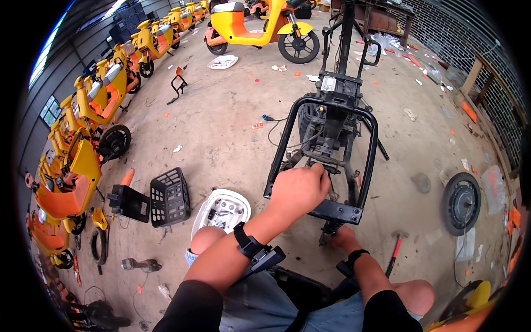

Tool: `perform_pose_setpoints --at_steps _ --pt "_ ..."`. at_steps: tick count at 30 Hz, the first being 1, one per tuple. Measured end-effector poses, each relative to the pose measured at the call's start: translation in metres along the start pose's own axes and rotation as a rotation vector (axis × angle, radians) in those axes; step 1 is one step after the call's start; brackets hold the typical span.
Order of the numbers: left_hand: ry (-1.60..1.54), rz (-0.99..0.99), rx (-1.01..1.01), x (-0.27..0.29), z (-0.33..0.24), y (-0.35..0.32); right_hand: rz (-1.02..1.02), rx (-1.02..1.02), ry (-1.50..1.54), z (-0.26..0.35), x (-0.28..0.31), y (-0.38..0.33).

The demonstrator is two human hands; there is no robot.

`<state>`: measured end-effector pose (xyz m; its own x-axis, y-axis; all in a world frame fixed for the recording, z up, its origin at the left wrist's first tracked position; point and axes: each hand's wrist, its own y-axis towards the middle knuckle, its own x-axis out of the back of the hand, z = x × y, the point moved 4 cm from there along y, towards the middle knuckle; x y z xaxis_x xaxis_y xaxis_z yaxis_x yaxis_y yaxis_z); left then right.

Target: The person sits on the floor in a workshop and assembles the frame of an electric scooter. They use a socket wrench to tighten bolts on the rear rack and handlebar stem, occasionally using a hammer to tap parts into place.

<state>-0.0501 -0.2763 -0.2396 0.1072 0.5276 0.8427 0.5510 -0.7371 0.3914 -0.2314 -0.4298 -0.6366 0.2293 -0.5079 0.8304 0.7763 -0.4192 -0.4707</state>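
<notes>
A stripped black scooter frame (374, 138) stands before me, its looped tube rail nearest. My left hand (301, 189) is closed inside the loop, above the rail's flat end plate (336, 212). What its fingers grip is hidden under the hand. Lower down, my right hand (344, 238) reaches beside a dark metal bracket (327, 233) beneath the plate. Its fingers are mostly hidden, so I cannot tell what they hold. By my left knee lies a white plastic tray-like shell (240, 202) with several small metal parts in it.
Left of the shell sit a black basket (170, 197) and a black box (129, 202). A power tool (141, 265) lies nearer. At right are a red-handled hammer (394, 254) and a wheel (462, 203). Yellow scooters (102, 99) line the left; another (251, 27) stands ahead.
</notes>
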Motion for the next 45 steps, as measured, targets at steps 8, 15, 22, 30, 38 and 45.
perform_pose_setpoints --at_steps 8,15,22,30,38,45 --pt "0.031 0.006 0.019 0.0 0.001 0.001 -0.081 -0.12 -0.087 0.003 -0.001 -0.005" --pt "0.001 0.008 0.021 -0.001 0.004 -0.001 -0.186 -0.036 -0.106 -0.001 -0.016 -0.001" --pt "-0.064 0.011 -0.017 0.001 -0.002 0.004 0.201 0.076 0.216 -0.036 -0.026 0.031" --pt "-0.065 0.006 0.008 0.005 0.012 -0.005 0.526 -0.001 0.296 -0.001 0.027 0.012" --pt "-0.048 0.056 -0.012 0.003 -0.001 0.004 0.34 0.072 0.719 -0.032 -0.007 0.019" --pt "-0.021 0.037 -0.007 0.006 0.006 -0.003 0.685 -0.146 0.677 -0.004 0.009 0.01"
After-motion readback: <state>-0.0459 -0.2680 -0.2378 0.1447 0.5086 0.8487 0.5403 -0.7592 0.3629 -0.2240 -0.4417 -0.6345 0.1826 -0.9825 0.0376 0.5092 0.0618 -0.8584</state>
